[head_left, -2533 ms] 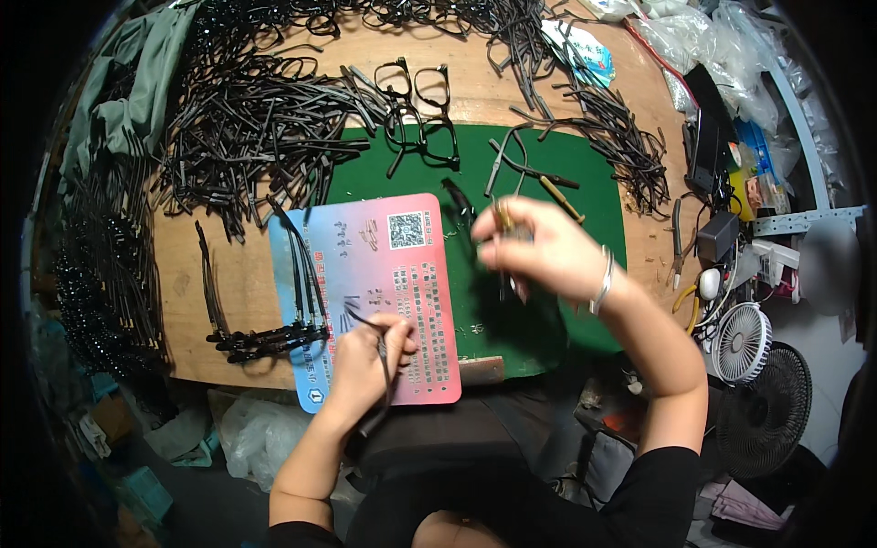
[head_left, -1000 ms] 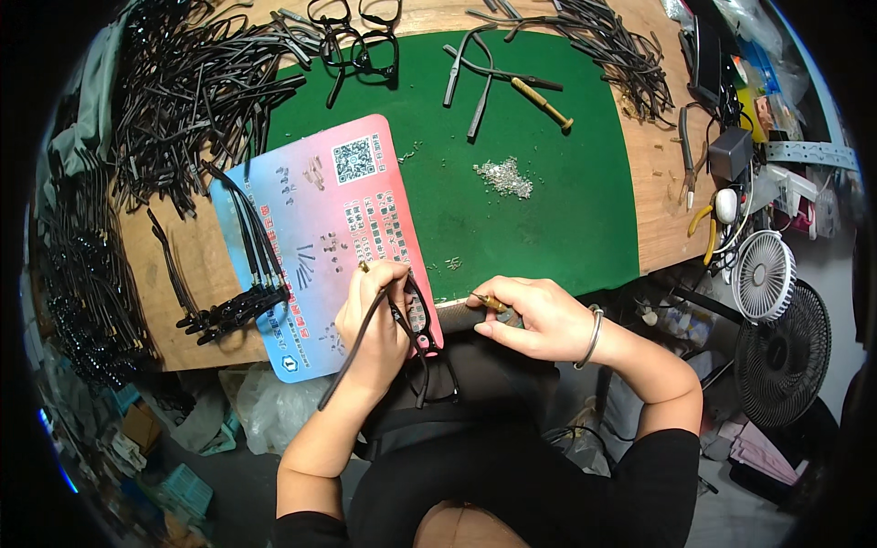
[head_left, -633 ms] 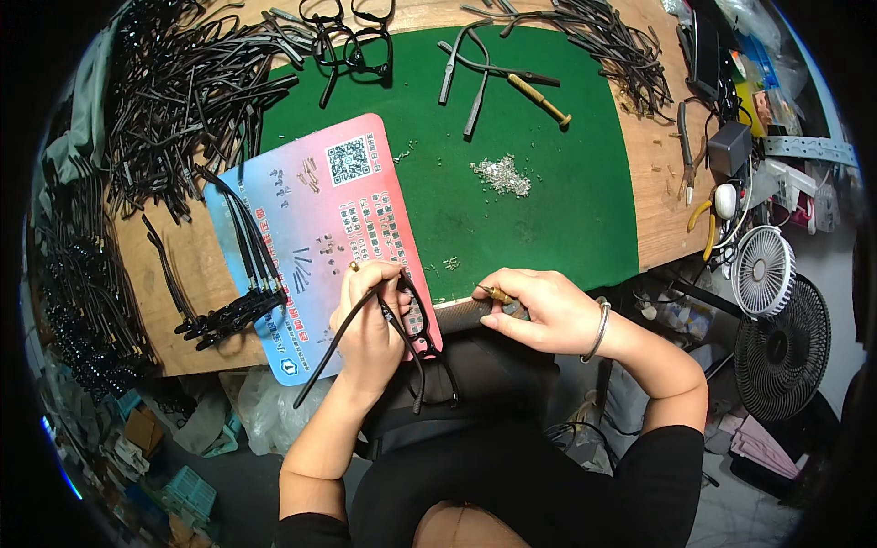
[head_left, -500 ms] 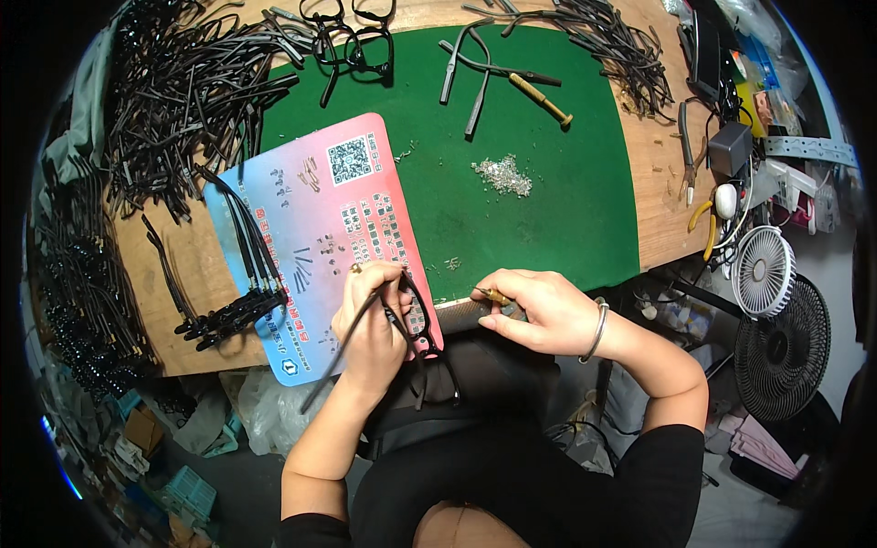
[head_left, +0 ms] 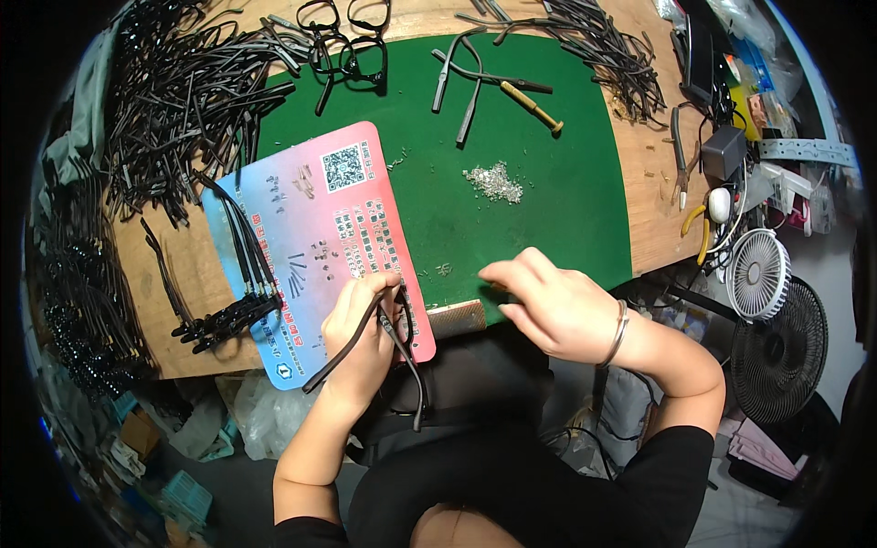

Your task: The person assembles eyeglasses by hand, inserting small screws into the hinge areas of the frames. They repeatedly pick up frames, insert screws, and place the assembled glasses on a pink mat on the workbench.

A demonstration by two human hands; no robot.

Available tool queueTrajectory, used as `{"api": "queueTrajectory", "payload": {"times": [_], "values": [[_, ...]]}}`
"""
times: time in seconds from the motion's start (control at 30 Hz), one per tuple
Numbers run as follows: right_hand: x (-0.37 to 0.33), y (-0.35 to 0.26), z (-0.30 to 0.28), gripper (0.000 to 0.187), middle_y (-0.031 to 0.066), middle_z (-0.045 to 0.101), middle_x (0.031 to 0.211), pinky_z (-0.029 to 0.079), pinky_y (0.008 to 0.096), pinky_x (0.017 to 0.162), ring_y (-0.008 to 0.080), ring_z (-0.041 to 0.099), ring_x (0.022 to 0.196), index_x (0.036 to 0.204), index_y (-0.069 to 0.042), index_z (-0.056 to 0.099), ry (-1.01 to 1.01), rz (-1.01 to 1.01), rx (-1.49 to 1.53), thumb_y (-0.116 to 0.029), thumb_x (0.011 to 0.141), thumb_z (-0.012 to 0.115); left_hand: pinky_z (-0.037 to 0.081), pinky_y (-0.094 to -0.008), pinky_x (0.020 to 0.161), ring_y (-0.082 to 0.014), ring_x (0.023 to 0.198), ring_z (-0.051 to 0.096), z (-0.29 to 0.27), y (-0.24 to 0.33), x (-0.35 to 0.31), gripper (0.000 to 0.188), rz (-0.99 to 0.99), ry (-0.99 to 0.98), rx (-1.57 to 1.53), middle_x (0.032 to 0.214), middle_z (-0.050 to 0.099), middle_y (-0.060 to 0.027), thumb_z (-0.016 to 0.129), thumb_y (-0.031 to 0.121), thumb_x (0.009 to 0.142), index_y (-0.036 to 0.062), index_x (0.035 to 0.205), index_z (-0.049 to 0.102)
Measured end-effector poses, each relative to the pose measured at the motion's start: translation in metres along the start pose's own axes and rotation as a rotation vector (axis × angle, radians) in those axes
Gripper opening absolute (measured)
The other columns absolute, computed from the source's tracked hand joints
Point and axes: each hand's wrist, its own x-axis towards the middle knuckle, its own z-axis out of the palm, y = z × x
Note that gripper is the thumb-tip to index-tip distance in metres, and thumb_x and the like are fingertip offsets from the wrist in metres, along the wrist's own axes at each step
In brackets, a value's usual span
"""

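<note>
Dark eyeglasses at seven o'clock, front hard to make out behind the left hand, fingers clamped round them, two slender curved temples poking out; right hand past three, fingers curled, whether holding anything I can't tell! Glittering heap at one, grains too small to count.

Wooden table: green mat, black eyeglass temples.

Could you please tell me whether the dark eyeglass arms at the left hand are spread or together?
Spread: from the left hand, one dark arm slants lower left, the other arm lower right, their tips well apart.
</note>
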Motion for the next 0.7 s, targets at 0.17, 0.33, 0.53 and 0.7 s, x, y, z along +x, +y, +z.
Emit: {"api": "queueTrajectory", "payload": {"times": [0.17,0.33,0.53,0.7], "values": [[0.007,0.003,0.024,0.037,0.0099,0.048,0.087,0.050,0.0335,0.052,0.0226,0.059,0.063,0.113,-0.013,0.055,0.180,-0.062,-0.321,-0.014,0.077,0.062,0.046,-0.0243,0.050,-0.0123,0.058,0.055,0.004,0.004,-0.001,0.010,0.042,0.067,0.005,0.080,0.054,-0.0082,0.052,-0.002,0.088,0.0003,0.097,0.056],[0.012,0.004,0.029,0.042,0.0088,0.048,0.084,0.048,0.0315,0.048,0.0200,0.056,0.058,0.112,-0.013,0.057,0.231,-0.074,-0.363,-0.014,0.071,0.064,0.046,-0.0244,0.050,-0.0129,0.056,0.055,0.005,0.003,0.001,0.012,0.073,0.079,0.063,0.081,0.054,-0.0087,0.051,-0.006,0.087,-0.0002,0.097,0.056],[0.008,0.010,0.032,0.044,0.0066,0.048,0.084,0.047,0.0294,0.047,0.0181,0.052,0.054,0.112,-0.014,0.057,0.227,-0.166,-0.473,-0.018,0.069,0.065,0.046,-0.0236,0.051,-0.0127,0.057,0.055,0.005,0.004,0.002,0.014,0.082,0.062,0.054,0.082,0.054,-0.0092,0.049,-0.008,0.086,-0.0009,0.097,0.056],[0.009,0.008,0.029,0.050,0.0061,0.048,0.081,0.045,0.0284,0.048,0.0167,0.050,0.056,0.115,-0.014,0.058,0.182,-0.203,-0.481,-0.011,0.066,0.065,0.047,-0.0230,0.051,-0.0125,0.057,0.055,0.002,0.006,0.004,0.012,0.077,0.043,0.053,0.082,0.053,-0.0086,0.050,-0.007,0.087,-0.0010,0.096,0.055]]}}
